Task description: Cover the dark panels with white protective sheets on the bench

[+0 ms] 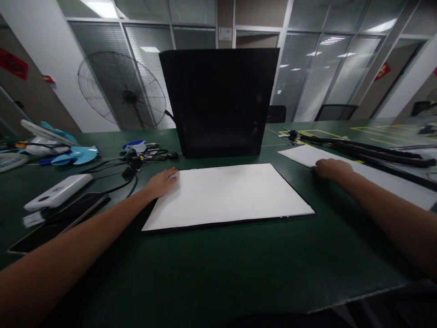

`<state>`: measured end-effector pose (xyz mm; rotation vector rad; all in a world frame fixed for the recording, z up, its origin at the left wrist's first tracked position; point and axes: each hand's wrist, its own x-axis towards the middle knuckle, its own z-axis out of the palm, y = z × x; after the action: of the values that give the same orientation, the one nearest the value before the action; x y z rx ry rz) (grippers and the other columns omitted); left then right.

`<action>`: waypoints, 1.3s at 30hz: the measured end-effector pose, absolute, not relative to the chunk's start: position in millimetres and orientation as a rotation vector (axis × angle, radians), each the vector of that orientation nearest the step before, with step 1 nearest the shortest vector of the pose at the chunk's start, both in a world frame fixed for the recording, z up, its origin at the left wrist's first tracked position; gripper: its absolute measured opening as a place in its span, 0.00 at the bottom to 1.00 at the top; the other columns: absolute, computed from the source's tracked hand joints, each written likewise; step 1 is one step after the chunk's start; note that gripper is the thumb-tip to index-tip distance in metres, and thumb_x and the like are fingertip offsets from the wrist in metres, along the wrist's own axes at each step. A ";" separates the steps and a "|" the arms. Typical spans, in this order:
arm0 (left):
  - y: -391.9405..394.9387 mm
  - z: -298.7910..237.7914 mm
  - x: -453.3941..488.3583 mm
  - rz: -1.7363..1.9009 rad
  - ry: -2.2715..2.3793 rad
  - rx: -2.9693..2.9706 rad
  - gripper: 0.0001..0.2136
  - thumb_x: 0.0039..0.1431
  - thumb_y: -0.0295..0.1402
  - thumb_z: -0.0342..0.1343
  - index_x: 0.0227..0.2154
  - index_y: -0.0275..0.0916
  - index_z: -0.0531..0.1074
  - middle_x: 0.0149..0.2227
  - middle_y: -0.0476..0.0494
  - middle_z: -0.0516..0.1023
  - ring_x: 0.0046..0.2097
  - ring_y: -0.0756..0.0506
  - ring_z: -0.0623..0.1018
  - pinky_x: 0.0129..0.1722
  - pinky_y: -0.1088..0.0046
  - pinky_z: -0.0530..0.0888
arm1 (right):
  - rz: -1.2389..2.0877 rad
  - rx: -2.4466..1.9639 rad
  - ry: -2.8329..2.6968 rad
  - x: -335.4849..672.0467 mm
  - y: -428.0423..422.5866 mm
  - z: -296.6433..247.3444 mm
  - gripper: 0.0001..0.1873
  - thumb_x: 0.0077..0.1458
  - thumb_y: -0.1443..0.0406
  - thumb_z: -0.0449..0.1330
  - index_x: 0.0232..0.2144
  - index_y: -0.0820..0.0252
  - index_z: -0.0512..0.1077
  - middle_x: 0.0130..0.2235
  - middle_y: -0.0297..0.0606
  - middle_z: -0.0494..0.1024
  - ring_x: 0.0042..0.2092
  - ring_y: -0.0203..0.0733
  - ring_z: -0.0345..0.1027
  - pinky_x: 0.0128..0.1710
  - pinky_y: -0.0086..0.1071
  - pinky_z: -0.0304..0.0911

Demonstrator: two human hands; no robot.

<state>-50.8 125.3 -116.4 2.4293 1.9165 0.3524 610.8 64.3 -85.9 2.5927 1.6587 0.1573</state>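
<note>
A thin white panel (225, 196) with a black edge lies flat on the green table in front of me. My left hand (163, 183) rests on its far left corner, fingers stretched out along the edge. At the right, my right hand (332, 169) has its fingers curled at the near edge of a second long white sheet (372, 180). The undersides of those fingers are hidden. Behind the panel stands an upright black board (221, 100), close to the panel's far edge.
Left of me are a white power bank (58, 192), a dark phone (58, 223), cables (129, 171) and a small blue fan (75, 156). Black strips (368, 148) lie along the table's right side. A large caged fan (123, 91) stands beyond the table.
</note>
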 end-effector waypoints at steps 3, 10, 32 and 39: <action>120.9 -113.3 -51.7 0.338 1.916 2.442 0.28 0.70 0.38 0.42 0.70 0.36 0.64 0.73 0.42 0.61 0.72 0.38 0.65 0.72 0.63 0.59 | 0.171 2.536 1.655 601.7 58.5 -77.4 0.21 0.67 0.62 0.55 0.54 0.70 0.78 0.58 0.67 0.75 0.56 0.62 0.72 0.51 0.47 0.63; 118.5 -109.7 -50.8 0.417 1.865 2.448 0.28 0.67 0.35 0.46 0.68 0.39 0.68 0.71 0.44 0.66 0.70 0.37 0.68 0.71 0.62 0.61 | 0.249 2.588 1.638 582.5 46.0 -62.3 0.23 0.66 0.67 0.50 0.54 0.75 0.78 0.55 0.72 0.75 0.53 0.60 0.74 0.44 0.44 0.62; 128.9 -116.8 -60.8 0.511 1.831 2.421 0.26 0.67 0.39 0.46 0.64 0.40 0.73 0.69 0.45 0.70 0.66 0.37 0.73 0.67 0.65 0.66 | 0.365 2.047 2.248 416.9 -21.6 -43.4 0.20 0.65 0.53 0.52 0.44 0.58 0.79 0.42 0.51 0.82 0.41 0.57 0.77 0.40 0.46 0.68; 120.8 -109.5 -54.0 0.539 1.820 2.383 0.30 0.74 0.49 0.36 0.61 0.37 0.75 0.66 0.38 0.73 0.67 0.35 0.73 0.67 0.60 0.67 | -0.017 1.537 2.837 375.3 -52.2 -58.4 0.26 0.67 0.47 0.53 0.55 0.53 0.78 0.55 0.45 0.81 0.52 0.57 0.76 0.51 0.53 0.72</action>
<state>-54.0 120.8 -109.5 2.3829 1.8195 0.5389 375.3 -52.2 -58.4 1.5365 2.8370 -0.0173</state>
